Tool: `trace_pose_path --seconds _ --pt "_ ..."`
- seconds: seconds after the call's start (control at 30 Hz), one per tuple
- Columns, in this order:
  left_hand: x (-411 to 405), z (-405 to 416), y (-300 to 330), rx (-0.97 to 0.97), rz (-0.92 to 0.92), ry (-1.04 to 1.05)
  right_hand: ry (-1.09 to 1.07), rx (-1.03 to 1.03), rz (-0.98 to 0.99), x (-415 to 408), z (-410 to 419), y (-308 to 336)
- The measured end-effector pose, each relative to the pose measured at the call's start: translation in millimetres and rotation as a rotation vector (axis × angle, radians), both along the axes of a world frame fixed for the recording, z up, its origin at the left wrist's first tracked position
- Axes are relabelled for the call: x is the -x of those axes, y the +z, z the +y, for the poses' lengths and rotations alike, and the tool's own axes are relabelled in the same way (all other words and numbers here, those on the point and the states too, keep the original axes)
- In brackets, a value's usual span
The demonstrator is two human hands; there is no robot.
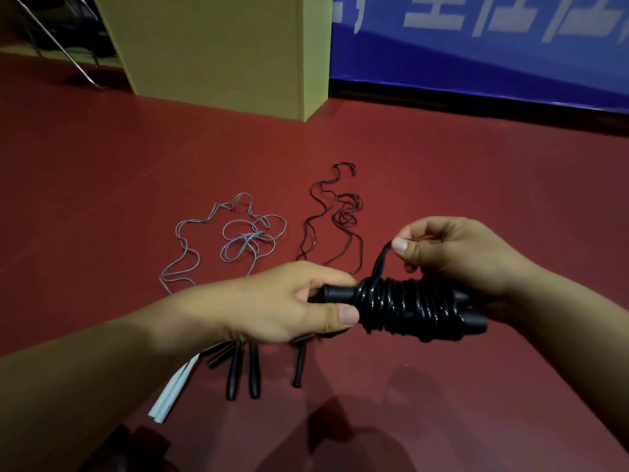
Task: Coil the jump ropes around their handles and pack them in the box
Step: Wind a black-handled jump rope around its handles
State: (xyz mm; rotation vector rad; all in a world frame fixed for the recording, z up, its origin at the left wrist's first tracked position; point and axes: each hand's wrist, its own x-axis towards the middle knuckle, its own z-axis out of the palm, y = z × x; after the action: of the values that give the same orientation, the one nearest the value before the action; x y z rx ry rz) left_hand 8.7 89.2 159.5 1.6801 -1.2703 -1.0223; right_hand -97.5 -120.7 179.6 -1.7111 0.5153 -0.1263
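Observation:
My left hand grips the left end of a pair of black handles with a black jump rope coiled tightly around them. My right hand pinches the rope's loose end loop above the coil. On the red floor beyond lie a loose grey rope and a loose black rope. Black handles and white handles lie under my left forearm. A tall cardboard box stands at the back.
A blue banner with white lettering runs along the back right. Metal chair legs stand at the back left. Red floor stretches to the right of the ropes.

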Motion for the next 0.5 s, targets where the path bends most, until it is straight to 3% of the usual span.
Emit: trace_pose_path --seconds 0.3,0.4,0.5 --pt "-0.6 -1.1 7.1 0.041 0.345 -0.066 0.060 -0.197 -0.101 -1.2 -4.6 -5.2" --pt "-2.5 -0.2 6.1 0.092 0.462 -0.034 0.131 -0.041 -0.164 1.9 0.2 -9.3" --pt "-0.3 -1.2 6.5 0.129 0.560 0.046 0.123 0.133 -0.064 3.1 11.4 -16.8"
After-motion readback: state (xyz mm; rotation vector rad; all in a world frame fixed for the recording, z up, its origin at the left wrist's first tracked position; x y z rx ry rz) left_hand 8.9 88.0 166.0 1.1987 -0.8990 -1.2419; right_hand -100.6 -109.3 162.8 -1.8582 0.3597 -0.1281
